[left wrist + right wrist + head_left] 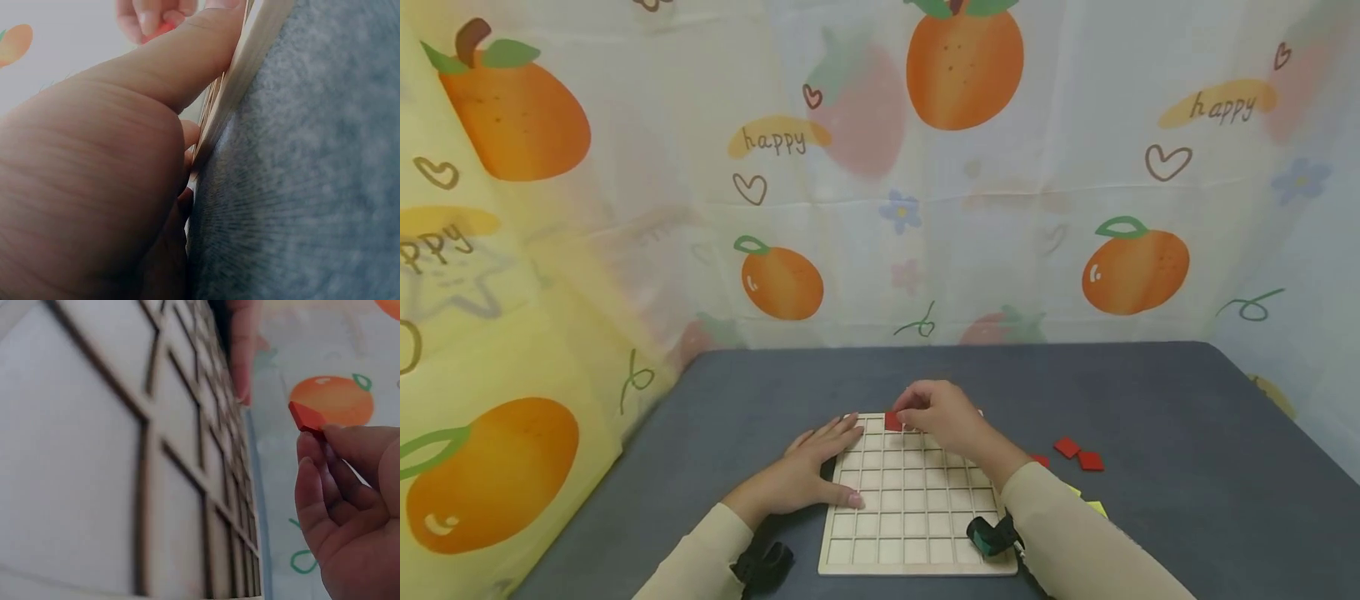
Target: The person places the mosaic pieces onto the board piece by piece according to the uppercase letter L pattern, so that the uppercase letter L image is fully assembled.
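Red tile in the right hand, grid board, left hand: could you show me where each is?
Red tile (307, 417), right wrist view, its visible face.
Grid board (915, 500), head view, a bare square.
Left hand (807, 470), head view, its back.

- Head view, centre: the right fingers (916, 395) cover part of the red tile (892, 422) and of the grid board's (914, 525) upper edge.
- Head view, lower right: the right sleeve (1067, 525) partly hides yellow tiles (1097, 507), their number uncertain; the bottom edge crops the sleeve.
- Left wrist view, top: the left fingers (194, 59) partly hide the red tile and run past the top edge.
- Right wrist view, left: the grid board's nearest squares are blurred and cut off.
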Tool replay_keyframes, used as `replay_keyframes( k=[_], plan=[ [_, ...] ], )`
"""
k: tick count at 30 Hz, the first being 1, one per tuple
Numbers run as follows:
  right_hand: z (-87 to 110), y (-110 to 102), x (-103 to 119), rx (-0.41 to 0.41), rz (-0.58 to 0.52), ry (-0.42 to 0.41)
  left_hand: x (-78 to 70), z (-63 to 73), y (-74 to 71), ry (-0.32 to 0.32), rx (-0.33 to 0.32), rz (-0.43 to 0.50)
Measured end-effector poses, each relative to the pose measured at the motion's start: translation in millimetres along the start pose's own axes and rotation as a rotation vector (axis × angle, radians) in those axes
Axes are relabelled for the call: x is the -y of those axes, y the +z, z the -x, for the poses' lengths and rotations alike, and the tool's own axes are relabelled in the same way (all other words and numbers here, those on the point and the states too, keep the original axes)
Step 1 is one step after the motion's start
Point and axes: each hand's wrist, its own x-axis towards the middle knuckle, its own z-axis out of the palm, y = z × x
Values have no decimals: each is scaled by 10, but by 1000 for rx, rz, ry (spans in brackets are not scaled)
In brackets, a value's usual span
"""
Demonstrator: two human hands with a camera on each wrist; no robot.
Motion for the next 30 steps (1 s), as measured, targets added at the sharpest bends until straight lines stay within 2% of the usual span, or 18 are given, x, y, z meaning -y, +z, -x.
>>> replay_keyframes(
  k=[6, 13, 24, 30],
  plan=[
    [-47, 109, -49, 15, 58, 16, -1, 7, 14, 2, -9, 14],
    [-43, 183, -85, 27, 212, -7, 33, -1, 19, 15, -21, 4],
    [-42, 167, -98, 62, 276, -3, 17, -7, 15, 15, -20, 10],
    [-48, 178, -130, 88, 257, -10, 12, 1, 20, 21, -28, 22]
  ],
)
